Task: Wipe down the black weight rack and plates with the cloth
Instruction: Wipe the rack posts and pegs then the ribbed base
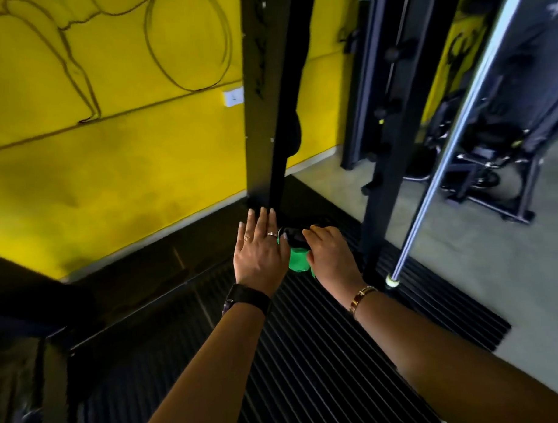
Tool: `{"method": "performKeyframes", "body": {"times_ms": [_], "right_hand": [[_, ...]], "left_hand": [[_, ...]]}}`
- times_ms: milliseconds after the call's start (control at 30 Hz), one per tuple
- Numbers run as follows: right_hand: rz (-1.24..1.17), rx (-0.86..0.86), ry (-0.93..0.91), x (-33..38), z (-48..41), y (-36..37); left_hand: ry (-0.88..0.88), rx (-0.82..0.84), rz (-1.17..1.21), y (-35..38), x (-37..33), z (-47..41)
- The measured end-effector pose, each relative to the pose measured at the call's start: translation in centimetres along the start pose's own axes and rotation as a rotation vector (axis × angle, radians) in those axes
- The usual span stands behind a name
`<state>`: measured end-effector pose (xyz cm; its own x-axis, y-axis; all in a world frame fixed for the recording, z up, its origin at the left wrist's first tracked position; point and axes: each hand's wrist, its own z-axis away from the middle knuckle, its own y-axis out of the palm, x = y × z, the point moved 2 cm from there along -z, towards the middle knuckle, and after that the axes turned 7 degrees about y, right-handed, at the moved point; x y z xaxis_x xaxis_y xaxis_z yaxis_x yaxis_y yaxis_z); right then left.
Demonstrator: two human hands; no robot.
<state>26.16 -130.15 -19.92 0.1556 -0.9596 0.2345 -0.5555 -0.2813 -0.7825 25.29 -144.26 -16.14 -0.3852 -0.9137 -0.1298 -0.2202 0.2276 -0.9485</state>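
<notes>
The black weight rack (261, 117) rises as a tall upright in the middle of the head view, with a dark plate (292, 135) hanging edge-on against it. Low at its foot, my right hand (330, 257) grips a green cloth (298, 259) and presses it on a small black part of the rack (292, 236). My left hand (261, 246) is beside it with straight fingers, flat against the base of the upright. Most of the cloth is hidden under my right hand.
A ribbed black floor mat (307, 337) lies under my arms. A yellow wall (111, 154) stands to the left. A second black upright (383, 144) and a slanted chrome bar (444, 174) stand to the right, with more gym gear (491, 172) behind on grey floor.
</notes>
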Motion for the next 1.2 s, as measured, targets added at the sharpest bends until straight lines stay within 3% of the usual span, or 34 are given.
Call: {"method": "performKeyframes", "body": {"times_ms": [333, 800, 933, 1200], "right_hand": [[0.098, -0.104, 0.254, -7.5, -3.5, -1.8], [0.27, -0.305, 0.589, -7.5, -15.3, -0.9], [0.265, -0.434, 0.7, -7.5, -18.2, -2.6], [0.332, -0.721, 0.726, -7.5, -23.1, -7.8]], "left_hand": [[0.264, -0.008, 0.059, 2.5, -6.1, -9.1], [0.66, -0.246, 0.072, 0.9, -1.6, -25.5], [0.782, -0.371, 0.136, -0.2, -2.2, -28.9], [0.93, -0.48, 0.306, -2.1, -6.0, -34.4]]}}
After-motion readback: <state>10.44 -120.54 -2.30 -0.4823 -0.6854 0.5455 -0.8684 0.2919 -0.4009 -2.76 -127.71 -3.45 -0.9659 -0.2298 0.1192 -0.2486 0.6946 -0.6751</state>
